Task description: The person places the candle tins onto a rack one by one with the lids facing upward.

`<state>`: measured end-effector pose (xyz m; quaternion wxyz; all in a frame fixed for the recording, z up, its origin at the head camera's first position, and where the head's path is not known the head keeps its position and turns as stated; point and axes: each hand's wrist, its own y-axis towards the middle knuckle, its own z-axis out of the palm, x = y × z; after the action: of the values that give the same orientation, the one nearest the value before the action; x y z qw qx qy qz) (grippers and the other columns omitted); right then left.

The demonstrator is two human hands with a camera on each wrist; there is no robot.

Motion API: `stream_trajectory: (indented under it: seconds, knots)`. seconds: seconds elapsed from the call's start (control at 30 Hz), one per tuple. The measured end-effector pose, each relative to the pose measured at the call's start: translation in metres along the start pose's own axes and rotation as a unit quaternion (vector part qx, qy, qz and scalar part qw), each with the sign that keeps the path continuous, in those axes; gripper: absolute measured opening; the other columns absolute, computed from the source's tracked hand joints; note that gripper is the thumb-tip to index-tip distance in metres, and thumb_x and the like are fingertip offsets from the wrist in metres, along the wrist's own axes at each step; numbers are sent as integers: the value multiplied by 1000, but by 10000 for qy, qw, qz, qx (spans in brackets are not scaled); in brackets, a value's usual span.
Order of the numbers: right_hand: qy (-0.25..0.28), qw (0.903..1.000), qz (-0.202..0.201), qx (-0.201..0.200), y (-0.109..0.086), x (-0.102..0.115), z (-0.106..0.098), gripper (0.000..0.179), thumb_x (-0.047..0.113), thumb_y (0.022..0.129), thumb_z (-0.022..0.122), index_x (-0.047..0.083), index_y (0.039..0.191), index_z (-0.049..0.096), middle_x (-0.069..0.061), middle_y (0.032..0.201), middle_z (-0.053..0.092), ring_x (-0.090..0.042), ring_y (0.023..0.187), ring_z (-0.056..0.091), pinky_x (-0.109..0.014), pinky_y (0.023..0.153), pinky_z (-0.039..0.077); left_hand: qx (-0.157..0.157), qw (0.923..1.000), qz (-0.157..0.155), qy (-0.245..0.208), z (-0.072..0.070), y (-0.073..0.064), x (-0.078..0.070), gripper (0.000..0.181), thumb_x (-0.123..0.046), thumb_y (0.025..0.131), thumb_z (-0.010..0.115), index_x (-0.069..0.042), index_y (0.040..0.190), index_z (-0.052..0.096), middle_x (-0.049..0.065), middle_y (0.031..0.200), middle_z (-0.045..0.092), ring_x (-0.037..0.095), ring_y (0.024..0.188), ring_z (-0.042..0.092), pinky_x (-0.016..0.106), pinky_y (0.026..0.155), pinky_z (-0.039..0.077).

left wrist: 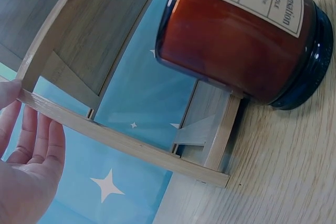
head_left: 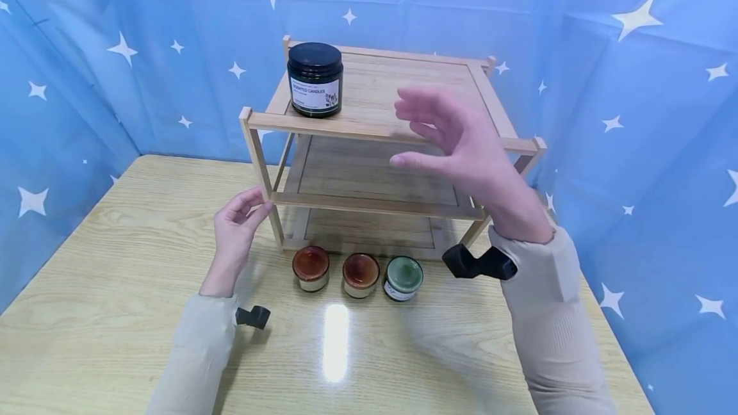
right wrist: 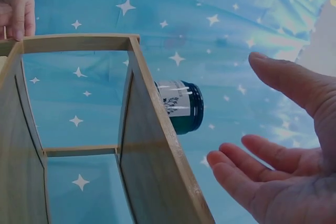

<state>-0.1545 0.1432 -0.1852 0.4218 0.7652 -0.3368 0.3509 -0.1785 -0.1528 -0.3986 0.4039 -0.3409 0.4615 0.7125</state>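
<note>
A three-tier wooden shelf (head_left: 369, 205) stands on the table. My left hand (head_left: 239, 213) pinches its left front post (left wrist: 97, 132) at the middle tier, thumb on one side and fingers on the other. My right hand (head_left: 455, 133) is raised in front of the top tier's right half, fingers spread from the thumb, holding nothing. On the top tier, at the front left, sits a dark green candle jar (head_left: 314, 82) with a black lid and white label. Two amber candle jars (head_left: 311, 264) (head_left: 360, 272) and a green candle jar (head_left: 403, 276) line up before the shelf.
The light wood-grain table (head_left: 115, 312) spreads around the shelf. A blue curtain (head_left: 190, 69) with white stars hangs behind and at both sides. One amber jar (left wrist: 236, 40) looms close to the left wrist camera.
</note>
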Motion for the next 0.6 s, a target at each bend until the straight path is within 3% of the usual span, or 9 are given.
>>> stream_trajectory:
  seconds: [0.17,0.6]
  knots:
    - [168,9993,-325,69,-14,-7,2,70,-21,69,70,-11,132,42,-24,128,49,-26,120,48,-32,106,37,-8,10000,-19,2,0,0,0,40,20,79,58,-15,93,71,-3,85,68,8,84,63,19,79,53]
    - [211,9993,-308,57,-47,-28,5,66,-19,69,72,-10,129,46,-11,127,54,-25,123,47,-33,105,38,13,10000,-6,92,-1,1,1,40,19,79,59,-16,93,71,-4,85,68,8,84,62,19,79,53]
